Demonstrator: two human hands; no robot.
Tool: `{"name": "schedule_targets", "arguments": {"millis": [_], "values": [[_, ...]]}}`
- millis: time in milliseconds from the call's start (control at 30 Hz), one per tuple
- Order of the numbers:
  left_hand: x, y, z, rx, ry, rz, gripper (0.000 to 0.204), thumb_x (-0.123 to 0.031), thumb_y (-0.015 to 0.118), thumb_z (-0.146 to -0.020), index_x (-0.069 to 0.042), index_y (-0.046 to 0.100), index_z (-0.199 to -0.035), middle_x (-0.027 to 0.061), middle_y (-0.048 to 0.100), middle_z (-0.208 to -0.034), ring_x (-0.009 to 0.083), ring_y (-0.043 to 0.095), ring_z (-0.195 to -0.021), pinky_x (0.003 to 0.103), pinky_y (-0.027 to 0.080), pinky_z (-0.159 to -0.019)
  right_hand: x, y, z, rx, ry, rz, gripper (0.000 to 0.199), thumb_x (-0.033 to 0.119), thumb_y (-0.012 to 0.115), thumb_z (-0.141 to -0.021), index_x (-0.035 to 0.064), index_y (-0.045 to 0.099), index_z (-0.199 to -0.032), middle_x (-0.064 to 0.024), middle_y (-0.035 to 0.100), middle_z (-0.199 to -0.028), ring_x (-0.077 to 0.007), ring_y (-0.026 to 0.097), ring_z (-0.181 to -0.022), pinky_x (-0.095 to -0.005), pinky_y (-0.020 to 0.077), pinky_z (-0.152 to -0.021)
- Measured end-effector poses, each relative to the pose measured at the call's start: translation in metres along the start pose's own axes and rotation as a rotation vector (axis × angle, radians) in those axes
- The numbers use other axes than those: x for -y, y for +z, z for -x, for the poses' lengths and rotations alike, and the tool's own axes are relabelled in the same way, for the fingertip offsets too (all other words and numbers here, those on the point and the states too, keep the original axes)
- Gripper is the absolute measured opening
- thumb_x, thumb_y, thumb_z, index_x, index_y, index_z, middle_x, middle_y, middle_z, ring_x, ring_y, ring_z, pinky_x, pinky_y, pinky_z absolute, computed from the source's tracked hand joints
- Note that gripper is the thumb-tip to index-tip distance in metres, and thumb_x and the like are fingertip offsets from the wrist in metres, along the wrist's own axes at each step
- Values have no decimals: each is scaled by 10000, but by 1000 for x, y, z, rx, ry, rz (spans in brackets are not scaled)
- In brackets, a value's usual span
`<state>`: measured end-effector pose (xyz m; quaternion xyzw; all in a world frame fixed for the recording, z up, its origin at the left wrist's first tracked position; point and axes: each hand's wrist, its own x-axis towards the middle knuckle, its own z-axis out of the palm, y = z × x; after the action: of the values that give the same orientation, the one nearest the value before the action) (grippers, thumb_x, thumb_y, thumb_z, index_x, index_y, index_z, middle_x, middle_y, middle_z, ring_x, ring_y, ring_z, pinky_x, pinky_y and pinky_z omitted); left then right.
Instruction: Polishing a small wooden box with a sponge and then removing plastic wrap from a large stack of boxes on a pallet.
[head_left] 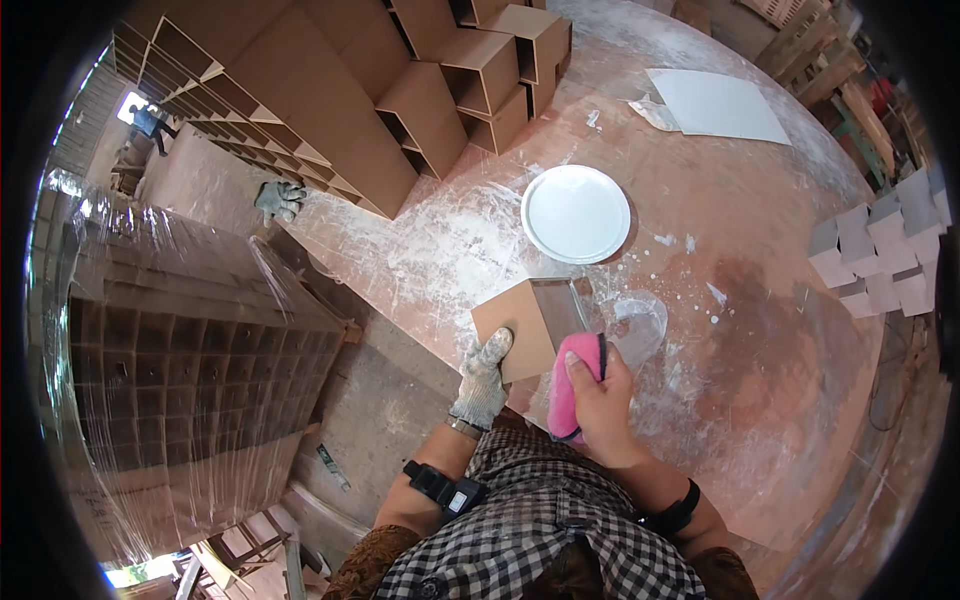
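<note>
My left hand, in a whitish work glove, grips a brown board box by its near left side, thumb on the top face. The box's right side looks greyish and glossy. In my bare right hand is a pink sponge pad with dark edging, held just right of the box's near corner. Whether the pad touches the box, I cannot tell. Beyond the box stands a round white tub with pale, smooth contents. A wet whitish smear lies on the table right of the box.
Brown open boxes are stacked at the far left of the stained table. A spare glove lies near its left edge. Grey-white boxes are piled right; a white sheet lies far right. A plastic-wrapped stack stands left.
</note>
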<state>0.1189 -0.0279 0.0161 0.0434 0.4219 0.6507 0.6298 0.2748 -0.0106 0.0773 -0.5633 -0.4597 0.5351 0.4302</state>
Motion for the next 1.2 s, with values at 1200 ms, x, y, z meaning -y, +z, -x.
{"name": "schedule_targets", "arguments": {"millis": [1200], "values": [[-7,18,16,112,13,148,497,-292,678,-838,10,542,-1208,87,612,-1130,157,570,-1018,295,457,-862,-9,-91,-40,765,-624,928,265,189,550,-912,32,565,-1125,-156,626,-946,-268,614,-794,-351,504,-661]]}}
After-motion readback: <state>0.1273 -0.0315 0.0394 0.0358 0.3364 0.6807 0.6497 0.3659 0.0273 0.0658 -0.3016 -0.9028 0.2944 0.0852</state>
